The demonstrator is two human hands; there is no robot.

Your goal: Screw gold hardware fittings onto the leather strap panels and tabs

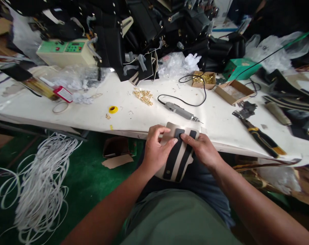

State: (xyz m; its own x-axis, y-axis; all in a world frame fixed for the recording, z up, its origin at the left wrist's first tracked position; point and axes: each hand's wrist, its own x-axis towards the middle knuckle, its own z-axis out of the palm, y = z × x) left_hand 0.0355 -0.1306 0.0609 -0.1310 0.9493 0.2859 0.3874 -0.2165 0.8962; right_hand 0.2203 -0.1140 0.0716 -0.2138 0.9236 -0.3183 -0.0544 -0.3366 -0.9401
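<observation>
A beige panel with two black straps (176,157) is held between my hands at the table's front edge, its lower part over my lap. My left hand (158,146) grips its left side, the thumb resting on the left strap. From the right, my right hand (201,148) pinches the panel, thumb pressed near the top of that same strap and fingers behind. A small round metal stud shows low on the left strap. Just beyond the panel lies a grey electric screwdriver (180,110) with a black cord.
Gold hardware pieces (144,96) lie loose near a yellow tape roll (113,109). Cardboard boxes (204,80) of small parts and black-and-yellow pliers (262,136) are to the right. Black bags (109,44) pile at the back. White cord (42,183) heaps on the green floor.
</observation>
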